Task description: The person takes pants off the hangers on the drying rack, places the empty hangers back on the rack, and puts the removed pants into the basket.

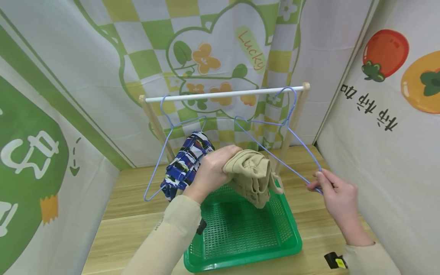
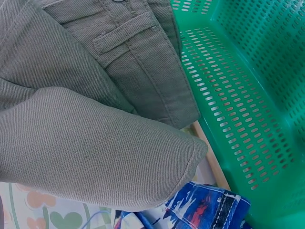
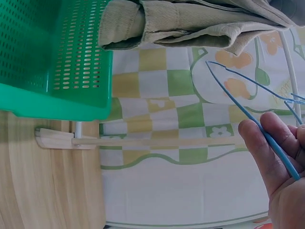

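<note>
My left hand (image 1: 214,168) grips a bunched pair of khaki pants (image 1: 251,173) by its upper side, above the basket. In the left wrist view the khaki cloth (image 2: 95,143) fills much of the picture, with belt loops and a button showing. My right hand (image 1: 338,196) pinches the lower right corner of a blue wire hanger (image 1: 304,143), whose hook sits over the rack's white rod. The right wrist view shows the hanger wire (image 3: 243,107) lying across the fingers. Between the hanger's free end and the right hand, no cloth lies on its bar.
A white rod (image 1: 223,94) on wooden posts forms the rack. At its left, another blue hanger (image 1: 158,164) carries a blue patterned garment (image 1: 189,162). Below stands a green perforated basket (image 1: 240,263) on the wooden table (image 1: 120,217). Printed cloth walls (image 1: 361,152) enclose the table.
</note>
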Tool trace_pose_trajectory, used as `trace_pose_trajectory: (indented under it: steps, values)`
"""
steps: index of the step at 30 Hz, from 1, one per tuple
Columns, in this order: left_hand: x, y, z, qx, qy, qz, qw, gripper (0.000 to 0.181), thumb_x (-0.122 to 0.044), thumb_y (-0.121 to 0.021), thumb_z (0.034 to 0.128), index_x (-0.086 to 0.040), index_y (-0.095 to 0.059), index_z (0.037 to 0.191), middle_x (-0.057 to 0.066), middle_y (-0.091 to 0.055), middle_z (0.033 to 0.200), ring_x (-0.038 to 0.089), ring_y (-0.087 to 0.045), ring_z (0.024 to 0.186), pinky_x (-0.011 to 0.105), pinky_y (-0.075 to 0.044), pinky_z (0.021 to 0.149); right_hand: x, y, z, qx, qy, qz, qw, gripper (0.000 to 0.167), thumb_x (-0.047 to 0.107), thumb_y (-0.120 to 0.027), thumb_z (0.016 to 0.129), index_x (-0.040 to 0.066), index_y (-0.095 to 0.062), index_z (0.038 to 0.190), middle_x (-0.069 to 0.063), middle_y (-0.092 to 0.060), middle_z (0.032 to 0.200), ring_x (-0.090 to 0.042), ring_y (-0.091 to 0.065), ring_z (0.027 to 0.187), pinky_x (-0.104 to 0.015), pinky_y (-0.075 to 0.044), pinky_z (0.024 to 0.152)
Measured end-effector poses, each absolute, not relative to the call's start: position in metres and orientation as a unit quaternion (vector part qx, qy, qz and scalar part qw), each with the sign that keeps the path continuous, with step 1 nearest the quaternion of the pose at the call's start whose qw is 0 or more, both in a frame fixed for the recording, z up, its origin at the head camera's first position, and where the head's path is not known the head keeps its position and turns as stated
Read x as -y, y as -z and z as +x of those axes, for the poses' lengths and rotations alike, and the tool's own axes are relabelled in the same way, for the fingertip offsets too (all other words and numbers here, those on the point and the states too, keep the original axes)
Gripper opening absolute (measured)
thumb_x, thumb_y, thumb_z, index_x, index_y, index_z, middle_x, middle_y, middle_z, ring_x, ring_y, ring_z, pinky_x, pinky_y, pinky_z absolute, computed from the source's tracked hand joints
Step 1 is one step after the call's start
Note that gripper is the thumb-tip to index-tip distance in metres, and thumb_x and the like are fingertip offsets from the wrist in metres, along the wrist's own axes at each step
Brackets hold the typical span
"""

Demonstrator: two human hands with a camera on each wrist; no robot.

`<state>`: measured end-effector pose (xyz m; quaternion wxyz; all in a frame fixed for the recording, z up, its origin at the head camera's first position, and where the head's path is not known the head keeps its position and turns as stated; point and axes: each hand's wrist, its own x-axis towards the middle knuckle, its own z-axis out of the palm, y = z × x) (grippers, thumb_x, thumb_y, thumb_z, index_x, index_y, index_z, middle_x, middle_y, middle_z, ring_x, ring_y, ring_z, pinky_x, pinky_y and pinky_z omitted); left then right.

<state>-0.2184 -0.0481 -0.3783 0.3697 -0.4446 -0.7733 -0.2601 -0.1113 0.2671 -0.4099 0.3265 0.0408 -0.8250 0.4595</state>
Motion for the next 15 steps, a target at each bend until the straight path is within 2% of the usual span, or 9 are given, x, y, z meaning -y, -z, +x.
trace_pose_trajectory:
  steps: [9,15]
  values:
    - [0.0484,0.3807,-0.2179,0.773,0.266,-0.449,0.362,0.035,0.006,-0.072,0.0818,-0.007,-0.072,0.115,0.009,-0.075,0.115,0.025,-0.071,0.112,0.033,-0.054,0.105,-0.2686,0.4049,-0.1119,0.822,-0.460,0.041,0.332,0.011,-0.003,-0.064,0.098,-0.006,-0.075,0.096,-0.015,-0.073,0.070,0.013,-0.067,0.070,-0.007,-0.055,0.069]
    - [0.0481,0.3817,-0.2171,0.772,0.266,-0.450,0.361,0.033,0.005,-0.072,0.0834,-0.008,-0.072,0.114,0.008,-0.075,0.115,0.024,-0.071,0.112,0.034,-0.055,0.104,-0.2695,0.4006,-0.1133,0.810,-0.479,0.037,0.337,0.011,-0.005,-0.064,0.097,-0.008,-0.074,0.094,-0.010,-0.073,0.067,0.012,-0.068,0.069,-0.007,-0.055,0.070]
